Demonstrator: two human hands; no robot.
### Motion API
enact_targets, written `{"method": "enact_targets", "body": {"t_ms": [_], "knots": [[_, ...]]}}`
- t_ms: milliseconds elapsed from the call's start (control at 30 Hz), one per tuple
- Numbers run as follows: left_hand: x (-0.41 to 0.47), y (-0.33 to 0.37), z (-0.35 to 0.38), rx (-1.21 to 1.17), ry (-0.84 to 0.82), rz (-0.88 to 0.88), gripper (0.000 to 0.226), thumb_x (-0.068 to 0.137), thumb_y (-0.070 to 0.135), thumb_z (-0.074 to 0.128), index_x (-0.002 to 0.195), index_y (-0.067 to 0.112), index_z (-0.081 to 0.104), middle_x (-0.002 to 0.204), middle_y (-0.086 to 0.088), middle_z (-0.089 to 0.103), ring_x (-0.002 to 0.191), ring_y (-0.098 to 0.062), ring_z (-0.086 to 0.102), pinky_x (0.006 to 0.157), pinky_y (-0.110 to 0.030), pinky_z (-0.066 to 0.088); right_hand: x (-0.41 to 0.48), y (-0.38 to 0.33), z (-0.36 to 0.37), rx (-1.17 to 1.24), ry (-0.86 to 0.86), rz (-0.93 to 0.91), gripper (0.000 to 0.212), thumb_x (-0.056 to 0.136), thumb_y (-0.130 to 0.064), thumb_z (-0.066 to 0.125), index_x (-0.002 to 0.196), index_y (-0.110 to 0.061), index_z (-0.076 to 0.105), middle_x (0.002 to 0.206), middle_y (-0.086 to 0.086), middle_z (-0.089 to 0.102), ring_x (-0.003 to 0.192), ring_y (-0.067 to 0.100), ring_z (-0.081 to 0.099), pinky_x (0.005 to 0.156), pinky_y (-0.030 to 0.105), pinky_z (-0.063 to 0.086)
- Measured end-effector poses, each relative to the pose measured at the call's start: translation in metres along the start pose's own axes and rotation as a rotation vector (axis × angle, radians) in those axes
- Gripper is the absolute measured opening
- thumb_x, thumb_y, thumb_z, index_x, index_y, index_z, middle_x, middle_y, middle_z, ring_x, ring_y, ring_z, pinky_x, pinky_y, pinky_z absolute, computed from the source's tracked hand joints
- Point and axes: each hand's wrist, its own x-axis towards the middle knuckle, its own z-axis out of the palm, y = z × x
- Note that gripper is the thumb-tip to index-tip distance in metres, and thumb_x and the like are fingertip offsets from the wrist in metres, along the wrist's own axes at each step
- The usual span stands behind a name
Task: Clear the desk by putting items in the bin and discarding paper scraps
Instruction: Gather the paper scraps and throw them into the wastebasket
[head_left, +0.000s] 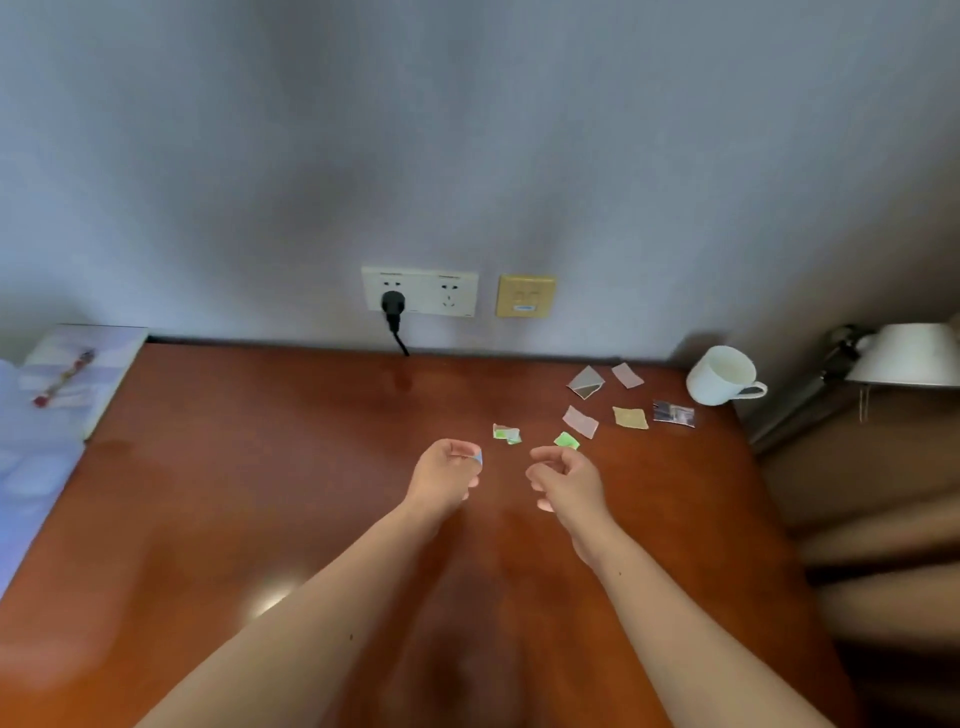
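My left hand (447, 473) pinches a blue scrap (478, 458); my right hand (563, 475), loose and empty, is nearer the green scrap (566, 441) just ahead.

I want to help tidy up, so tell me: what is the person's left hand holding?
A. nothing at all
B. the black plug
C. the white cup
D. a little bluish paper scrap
D: the left hand pinches a little bluish paper scrap at its fingertips, while the white cup stands untouched at the back right and the black plug sits in the wall socket.
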Motion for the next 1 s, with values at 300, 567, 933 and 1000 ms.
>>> {"method": "enact_targets", "body": {"t_ms": [300,567,933,1000], "knots": [[0.061,-0.017,0.006,0.302,0.027,0.094,0.016,0.083,0.02,0.064,0.094,0.03,0.057,0.093,0.01,0.065,0.087,-0.016,0.065,0.089,-0.038,0.053,0.081,0.011,0.011,-0.269,-0.057,-0.03,0.026,0.087,-0.011,0.061,0.112,-0.02,0.062,0.101,-0.003,0.063,0.087,0.013,0.059,0.074,0.023,0.045],[0.094,-0.033,0.017,0.702,0.08,0.089,0.033,0.084,0.031,0.063,0.116,0.028,0.056,0.115,0.009,0.049,0.095,-0.015,0.061,0.084,-0.032,0.05,0.14,0.022,0.028,-0.74,-0.115,-0.154,0.04,0.089,-0.029,0.061,0.128,-0.031,0.054,0.126,-0.004,0.048,0.105,0.018,0.061,0.084,0.036,0.053],[0.109,-0.033,0.021,0.9,0.11,0.153,0.008,0.089,0.032,0.06,0.093,0.026,0.059,0.107,0.005,0.052,0.089,-0.022,0.061,0.069,-0.031,0.047,0.152,0.028,0.039,-0.807,-0.001,-0.21,0.01,0.092,-0.024,0.063,0.101,-0.023,0.058,0.11,-0.004,0.05,0.088,0.02,0.06,0.06,0.026,0.041],[0.112,-0.032,0.023,0.832,0.121,0.135,0.009,0.09,0.033,0.058,0.094,0.026,0.056,0.101,0.009,0.056,0.092,-0.02,0.06,0.072,-0.03,0.045,0.153,0.026,0.037,-0.8,-0.003,-0.221,0.005,0.091,-0.023,0.063,0.091,-0.024,0.058,0.101,-0.006,0.054,0.081,0.018,0.058,0.057,0.025,0.04]]}}
